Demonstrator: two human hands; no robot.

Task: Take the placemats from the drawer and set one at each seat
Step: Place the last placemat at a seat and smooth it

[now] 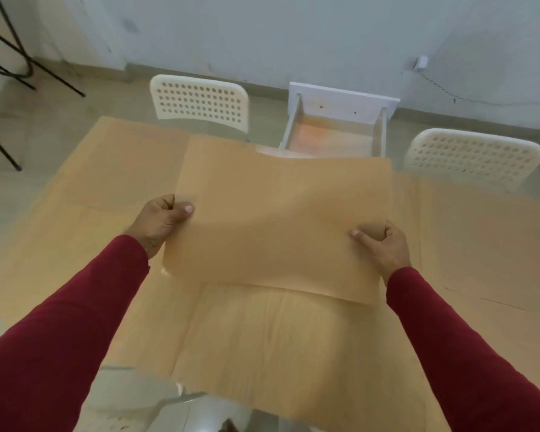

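Tan placemat (281, 219) aloft, flat, before open white drawer (334, 126).

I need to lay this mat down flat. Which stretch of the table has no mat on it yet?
Hardly any. Tan mats cover the far left, the right and the near middle. Bare glass table shows only at the near-left corner, bordered by the left sleeve and near mat. Both hands, left and right, grip the held mat.

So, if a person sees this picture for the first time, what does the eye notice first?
First, the tan placemat held above the middle of the table, pinched at its side edges by the left hand and the right hand, both in dark red sleeves. Behind it, an open white drawer stands between two white perforated chairs at the far side.
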